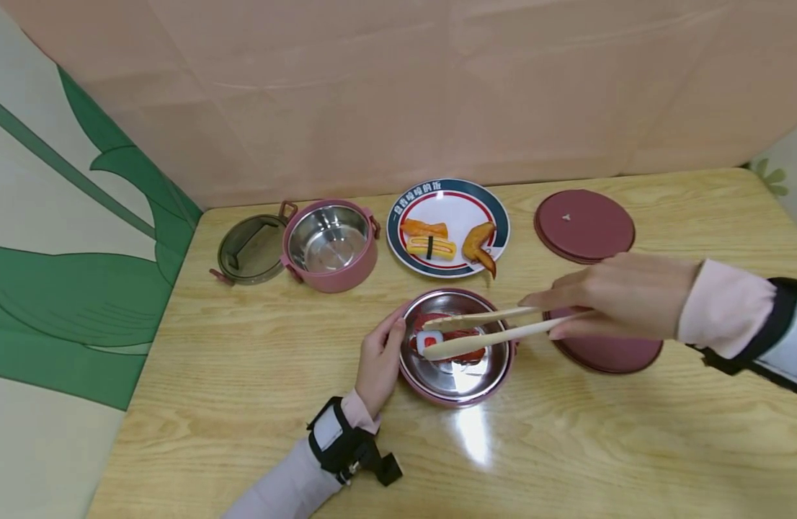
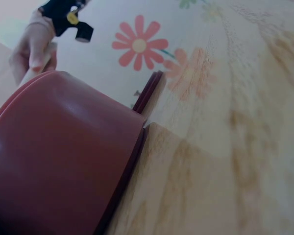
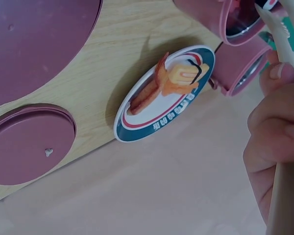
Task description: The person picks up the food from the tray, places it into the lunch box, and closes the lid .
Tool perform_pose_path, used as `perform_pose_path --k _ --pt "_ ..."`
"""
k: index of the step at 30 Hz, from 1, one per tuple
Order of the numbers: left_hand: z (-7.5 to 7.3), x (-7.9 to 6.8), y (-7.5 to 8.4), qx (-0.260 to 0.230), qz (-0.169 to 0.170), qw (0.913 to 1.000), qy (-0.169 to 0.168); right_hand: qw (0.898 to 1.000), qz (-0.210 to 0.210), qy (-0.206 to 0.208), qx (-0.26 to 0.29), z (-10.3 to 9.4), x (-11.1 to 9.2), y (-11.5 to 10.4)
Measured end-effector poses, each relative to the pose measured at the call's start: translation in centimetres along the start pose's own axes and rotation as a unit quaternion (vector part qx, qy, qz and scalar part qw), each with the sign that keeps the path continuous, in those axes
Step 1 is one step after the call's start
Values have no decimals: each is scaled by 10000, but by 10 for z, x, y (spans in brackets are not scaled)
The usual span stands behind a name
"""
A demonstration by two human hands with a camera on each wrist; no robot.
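Note:
My left hand (image 1: 379, 364) holds the near pink pot (image 2: 68, 156) by its left side, thumb at the rim. Inside its shiny steel bowl lie red toy food pieces (image 1: 471, 356) and a small white piece with a red centre (image 1: 426, 340). In my right hand (image 1: 615, 295) is a pair of pale tongs (image 1: 483, 342), pinched between thumb and fingers and reaching over the rim from the right. Both tong tips are down at the food, around the white piece, and partly cover it. Whether they grip it, I cannot tell.
Behind the pot is a blue-rimmed plate (image 1: 450, 270) with a toy chicken wing (image 1: 478, 241), an orange piece (image 1: 424, 228) and a yellow piece (image 1: 431, 248). A second pink pot (image 1: 330, 280) and a glass lid (image 1: 252, 249) stand left; two dark red discs (image 1: 586, 223) lie right.

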State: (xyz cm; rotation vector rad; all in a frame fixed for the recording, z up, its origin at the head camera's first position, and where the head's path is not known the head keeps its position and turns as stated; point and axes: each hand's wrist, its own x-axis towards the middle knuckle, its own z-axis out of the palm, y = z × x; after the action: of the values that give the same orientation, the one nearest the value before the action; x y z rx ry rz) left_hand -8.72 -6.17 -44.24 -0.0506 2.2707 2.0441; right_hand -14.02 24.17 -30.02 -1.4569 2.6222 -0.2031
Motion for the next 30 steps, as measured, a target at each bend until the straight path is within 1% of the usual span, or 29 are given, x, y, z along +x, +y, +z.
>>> perform_pose_path --k 4,6,8,12,14,16,21,30 --pt "0 0 -1 48 100 9999 59 9992 -339 193 30 5 -1 -1" --pt "0 -1 -1 43 97 9999 68 9989 -414 232 18 6 -1 -2" --pt "0 -1 -1 19 66 10000 50 9995 -282 130 19 6 -2 -5" --pt "0 0 0 -44 -31 10000 -8 9987 327 -398 -20 6 -6 -13" --pt "0 0 0 -48 -50 10000 -22 9970 476 -606 -41 5 -7 -16" --pt "0 0 0 -45 -59 10000 -19 9971 376 -646 -105 5 -6 -17" --pt "0 0 1 -53 -82 10000 -21 9982 -180 -488 -290 5 -5 -16" --pt "0 0 2 -72 -171 9998 -48 9960 -363 -308 -754 13 -4 -18"
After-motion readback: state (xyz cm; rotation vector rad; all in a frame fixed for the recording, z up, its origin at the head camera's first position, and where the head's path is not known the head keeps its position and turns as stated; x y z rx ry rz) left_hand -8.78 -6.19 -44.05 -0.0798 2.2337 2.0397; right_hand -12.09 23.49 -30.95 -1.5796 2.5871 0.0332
